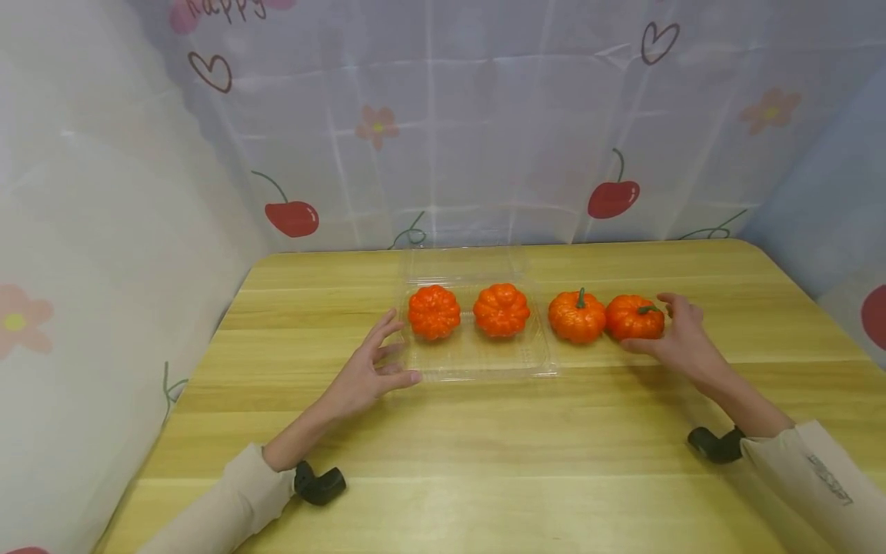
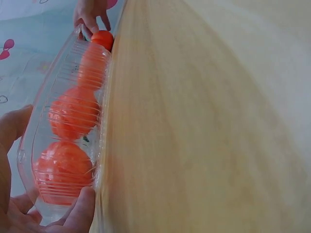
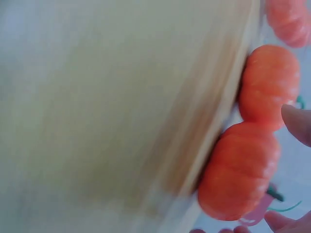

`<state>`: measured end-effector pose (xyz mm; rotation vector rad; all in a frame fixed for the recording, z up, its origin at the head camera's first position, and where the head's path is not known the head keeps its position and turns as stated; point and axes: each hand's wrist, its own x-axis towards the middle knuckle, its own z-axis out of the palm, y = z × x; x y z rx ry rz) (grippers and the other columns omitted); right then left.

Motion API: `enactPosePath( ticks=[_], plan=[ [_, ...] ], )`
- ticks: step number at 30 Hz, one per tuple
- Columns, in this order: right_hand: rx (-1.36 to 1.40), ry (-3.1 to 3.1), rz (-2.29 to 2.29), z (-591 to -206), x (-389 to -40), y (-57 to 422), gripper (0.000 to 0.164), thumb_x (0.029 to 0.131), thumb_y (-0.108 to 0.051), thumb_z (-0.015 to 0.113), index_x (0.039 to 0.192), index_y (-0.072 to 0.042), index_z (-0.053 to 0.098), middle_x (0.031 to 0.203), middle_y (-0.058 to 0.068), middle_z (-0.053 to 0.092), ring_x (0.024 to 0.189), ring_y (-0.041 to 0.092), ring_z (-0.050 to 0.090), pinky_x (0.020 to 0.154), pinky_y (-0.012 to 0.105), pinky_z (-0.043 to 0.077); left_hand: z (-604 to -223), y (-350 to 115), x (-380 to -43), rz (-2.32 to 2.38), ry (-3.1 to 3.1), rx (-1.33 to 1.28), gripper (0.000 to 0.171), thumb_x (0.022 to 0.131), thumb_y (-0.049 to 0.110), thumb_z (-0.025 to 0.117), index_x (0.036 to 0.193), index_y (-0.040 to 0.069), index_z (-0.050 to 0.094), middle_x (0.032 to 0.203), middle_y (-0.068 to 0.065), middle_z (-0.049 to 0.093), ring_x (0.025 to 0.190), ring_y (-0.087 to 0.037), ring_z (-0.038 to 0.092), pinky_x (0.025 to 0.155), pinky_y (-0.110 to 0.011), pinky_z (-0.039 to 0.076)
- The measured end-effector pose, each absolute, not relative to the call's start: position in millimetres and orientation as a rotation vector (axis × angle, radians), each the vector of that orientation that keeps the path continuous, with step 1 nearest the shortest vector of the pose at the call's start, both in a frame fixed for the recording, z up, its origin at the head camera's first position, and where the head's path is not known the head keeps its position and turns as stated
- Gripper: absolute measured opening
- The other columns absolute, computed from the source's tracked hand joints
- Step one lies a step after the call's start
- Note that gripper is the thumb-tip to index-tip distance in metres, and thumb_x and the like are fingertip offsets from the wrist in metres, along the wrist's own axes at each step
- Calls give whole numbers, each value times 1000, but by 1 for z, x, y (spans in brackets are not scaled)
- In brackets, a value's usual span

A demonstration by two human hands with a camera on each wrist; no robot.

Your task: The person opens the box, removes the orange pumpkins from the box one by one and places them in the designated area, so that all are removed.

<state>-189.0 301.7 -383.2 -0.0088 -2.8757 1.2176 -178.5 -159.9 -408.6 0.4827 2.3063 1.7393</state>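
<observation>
Two orange toy pumpkins, a left one [image 1: 434, 312] and a right one [image 1: 501, 310], sit stem-down in a clear plastic clamshell box [image 1: 477, 371]. At the box's left end is my left hand [image 1: 360, 377], its thumb [image 2: 83, 208] by the front wall and its relaxed fingers along the side. To the right of the box, another pumpkin [image 1: 577, 317] stands stem-up against a tilted pumpkin [image 1: 633, 317]. Around that outer pumpkin my right hand [image 1: 685, 342] spreads its thumb and fingers; the right wrist view shows space between fingers and pumpkin.
The box's transparent lid [image 1: 464, 264] lies folded back toward the printed curtain [image 1: 484, 154]. All stands on a wood-grain table [image 1: 471, 462]. Dark wrist-worn devices are on the left [image 1: 320, 485] and right [image 1: 716, 445] wrists.
</observation>
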Motion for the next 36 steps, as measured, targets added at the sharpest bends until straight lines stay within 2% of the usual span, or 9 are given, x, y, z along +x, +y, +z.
enactPosePath(
  ticks=[6, 11, 16, 23, 30, 36],
  plan=[
    [26, -2771, 1191, -368, -172, 287, 82, 89, -21, 74, 143, 16, 25, 140, 43, 16, 122, 58, 25, 95, 72, 30, -409, -160, -179, 1742, 2302, 480, 99, 84, 16, 81, 159, 16, 15, 161, -6, 21, 138, -36, 37, 102, -44, 46],
    [133, -2722, 1226, -352, -163, 260, 72, 89, -17, 74, 142, 11, 34, 141, 36, 25, 124, 54, 31, 94, 68, 35, -409, -161, -179, 1744, 2311, 483, 99, 84, 16, 81, 159, 17, 15, 161, -6, 21, 138, -36, 37, 102, -44, 45],
    [283, -2686, 1390, -343, -159, 230, 68, 89, -13, 74, 144, 6, 37, 143, 28, 34, 127, 47, 37, 100, 65, 38, -408, -161, -179, 1752, 2296, 480, 100, 84, 16, 80, 159, 17, 14, 161, -6, 21, 139, -36, 36, 103, -44, 45],
    [404, -2713, 1522, -343, -168, 192, 66, 90, -16, 74, 145, -1, 39, 147, 20, 37, 133, 42, 38, 103, 60, 40, -408, -160, -178, 1755, 2290, 468, 99, 85, 14, 80, 159, 17, 15, 161, -5, 20, 139, -36, 36, 103, -44, 45],
    [513, -2754, 1551, -345, -190, 162, 66, 89, -14, 74, 143, 1, 40, 150, 20, 33, 138, 40, 31, 111, 57, 32, -409, -160, -179, 1759, 2288, 481, 97, 85, 15, 80, 159, 16, 17, 162, -4, 17, 139, -36, 36, 102, -44, 45],
    [536, -2854, 1435, -346, -207, 147, 71, 88, -17, 75, 147, -2, 38, 156, 23, 23, 142, 41, 22, 113, 61, 23, -409, -160, -180, 1764, 2290, 485, 95, 85, 14, 80, 158, 15, 19, 163, 0, 16, 139, -35, 37, 102, -44, 45]
  ],
)
